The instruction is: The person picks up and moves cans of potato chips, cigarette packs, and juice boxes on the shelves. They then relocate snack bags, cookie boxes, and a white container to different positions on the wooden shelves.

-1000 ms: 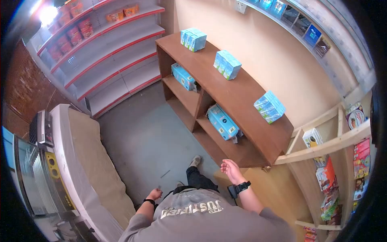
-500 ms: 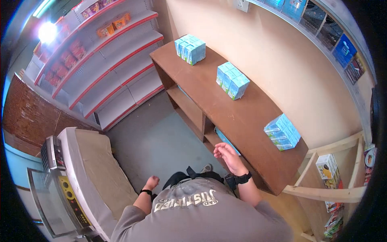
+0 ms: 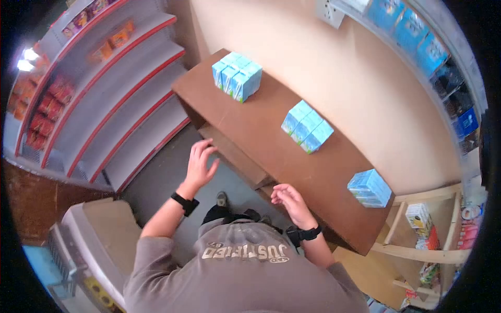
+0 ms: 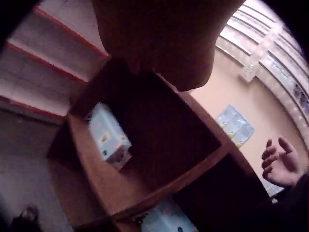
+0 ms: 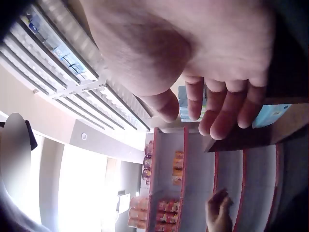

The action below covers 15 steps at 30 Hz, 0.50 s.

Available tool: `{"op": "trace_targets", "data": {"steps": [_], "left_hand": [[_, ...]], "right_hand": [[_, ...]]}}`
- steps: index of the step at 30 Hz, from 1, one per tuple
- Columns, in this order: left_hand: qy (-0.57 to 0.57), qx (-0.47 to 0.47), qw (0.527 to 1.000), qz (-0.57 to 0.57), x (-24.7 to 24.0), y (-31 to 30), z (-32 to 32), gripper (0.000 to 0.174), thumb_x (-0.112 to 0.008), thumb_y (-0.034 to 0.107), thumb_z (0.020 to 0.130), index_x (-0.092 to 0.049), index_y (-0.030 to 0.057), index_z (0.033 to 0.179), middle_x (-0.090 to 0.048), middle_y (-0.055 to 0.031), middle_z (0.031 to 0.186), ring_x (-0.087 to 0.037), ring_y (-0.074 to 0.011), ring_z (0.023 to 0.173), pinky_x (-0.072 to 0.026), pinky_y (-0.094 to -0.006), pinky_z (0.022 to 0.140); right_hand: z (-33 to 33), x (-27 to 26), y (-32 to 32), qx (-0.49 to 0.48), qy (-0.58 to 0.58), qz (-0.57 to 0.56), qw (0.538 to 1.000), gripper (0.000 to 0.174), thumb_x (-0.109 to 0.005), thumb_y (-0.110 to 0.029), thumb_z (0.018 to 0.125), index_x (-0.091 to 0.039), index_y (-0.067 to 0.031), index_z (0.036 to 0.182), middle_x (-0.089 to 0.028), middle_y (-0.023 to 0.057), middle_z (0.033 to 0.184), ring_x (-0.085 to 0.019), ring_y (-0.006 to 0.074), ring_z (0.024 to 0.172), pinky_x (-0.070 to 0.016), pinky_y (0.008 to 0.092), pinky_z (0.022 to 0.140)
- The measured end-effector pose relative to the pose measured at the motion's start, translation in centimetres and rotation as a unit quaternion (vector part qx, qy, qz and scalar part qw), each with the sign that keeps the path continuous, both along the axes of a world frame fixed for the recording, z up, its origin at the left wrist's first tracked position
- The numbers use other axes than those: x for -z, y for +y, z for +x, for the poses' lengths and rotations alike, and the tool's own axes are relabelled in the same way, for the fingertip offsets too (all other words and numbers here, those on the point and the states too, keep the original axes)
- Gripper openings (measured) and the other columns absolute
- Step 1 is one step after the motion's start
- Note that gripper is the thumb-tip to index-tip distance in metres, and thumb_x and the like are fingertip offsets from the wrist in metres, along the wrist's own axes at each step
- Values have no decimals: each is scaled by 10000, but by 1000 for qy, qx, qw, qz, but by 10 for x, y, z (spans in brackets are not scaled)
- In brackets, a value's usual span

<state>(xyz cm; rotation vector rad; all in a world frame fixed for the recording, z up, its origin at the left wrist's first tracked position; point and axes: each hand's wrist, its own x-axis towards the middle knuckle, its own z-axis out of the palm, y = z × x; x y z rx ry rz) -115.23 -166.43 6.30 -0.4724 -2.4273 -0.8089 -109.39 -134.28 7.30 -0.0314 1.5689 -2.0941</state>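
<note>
My left hand point(image 3: 198, 164) is raised near the front edge of a brown shelf unit point(image 3: 224, 117), fingers spread and holding nothing. My right hand point(image 3: 294, 204) hovers by the same edge farther right, its fingers loosely bent with nothing in them; the right wrist view shows its palm point(image 5: 217, 53) and hanging fingers. On top of the unit stand three blue multipacks of drink cartons: a left pack point(image 3: 237, 76), a middle pack point(image 3: 308, 127) and a right pack point(image 3: 369, 188). Inside the unit, the left wrist view shows a light-blue package point(image 4: 108, 133) in one compartment and another package point(image 4: 166, 217) beside it.
White shelving point(image 3: 138, 70) with red edges stands at the left, holding orange and red packets point(image 3: 55, 99). A cloth-covered counter point(image 3: 104, 229) is at lower left. Wooden racks point(image 3: 417, 253) with boxed goods stand at right. Hanging blue packets point(image 3: 407, 28) line the upper right wall.
My left hand has risen from my side and reached forward to the shelf unit's edge, its fingers spreading. The right hand stays nearly in place. The view has moved closer to the unit.
</note>
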Motion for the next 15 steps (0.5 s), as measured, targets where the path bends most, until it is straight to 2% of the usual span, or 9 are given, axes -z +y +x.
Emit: {"op": "trace_targets", "data": {"steps": [1,5,7,9,10,12,13,14,15], "left_hand": [[21,37,999,-11,-5,-10,-31,431,-678,108,689,-518,72,1088,-461,-152,1243,-426,-372,1145,-364,-462,968],[56,30,994,-87,-47,-31,-142,533,-695,210,705,-503,129,1196,-367,-164,1347,-329,-382,1250,-321,-481,1009],[60,8,992,-109,-59,-43,-188,545,-686,244,723,-499,169,1229,-333,-170,1381,-306,-384,1273,-291,-494,1026],[82,18,989,-121,-69,-51,-221,517,-670,267,742,-509,182,1226,-338,-168,1384,-303,-381,1279,-281,-500,1028],[93,28,988,-118,-71,-54,-233,517,-670,267,742,-509,182,1226,-338,-168,1384,-303,-381,1279,-281,-500,1028],[100,78,979,-159,-74,-58,-251,498,-670,256,735,-528,163,1204,-376,-161,1354,-335,-376,1255,-296,-485,1023],[113,89,976,-161,-72,-61,-259,498,-670,256,735,-528,163,1204,-376,-161,1354,-335,-376,1255,-296,-485,1023],[90,115,975,-168,-66,-64,-264,493,-671,256,738,-532,164,1201,-396,-161,1331,-361,-375,1230,-309,-485,1013],[66,141,972,-177,-60,-63,-267,487,-672,257,740,-535,165,1199,-417,-162,1308,-387,-373,1204,-321,-486,1002]], "right_hand": [[-3,-3,-10,21,-1,-3,1000,221,-502,-174,935,-518,-23,1096,-590,60,941,-561,138,871,-452,282,808],[-27,-9,-56,47,13,38,998,228,-510,-162,934,-502,-39,1126,-590,62,950,-562,134,879,-457,269,813],[-44,-12,-77,31,53,53,997,259,-524,-136,924,-475,-44,1161,-577,51,972,-563,128,883,-457,263,807],[-68,-1,-97,22,141,99,985,336,-557,-165,909,-452,-41,1203,-565,56,1004,-555,132,911,-454,265,805],[-80,-5,-109,34,150,103,983,336,-557,-165,909,-452,-41,1203,-565,56,1004,-555,132,911,-454,265,805],[-112,-21,-130,44,242,249,937,463,-609,-191,865,-417,-41,1259,-526,117,1111,-529,211,1029,-439,330,871],[-128,-30,-139,59,250,249,934,463,-609,-191,865,-417,-41,1259,-526,117,1111,-529,211,1029,-439,330,871],[-143,-39,-147,83,356,339,867,519,-625,-198,840,-400,-43,1281,-478,152,1180,-483,267,1097,-413,370,917],[-157,-46,-154,105,449,423,780,575,-640,-206,816,-382,-45,1303,-430,187,1249,-438,323,1165,-386,410,963]]}}
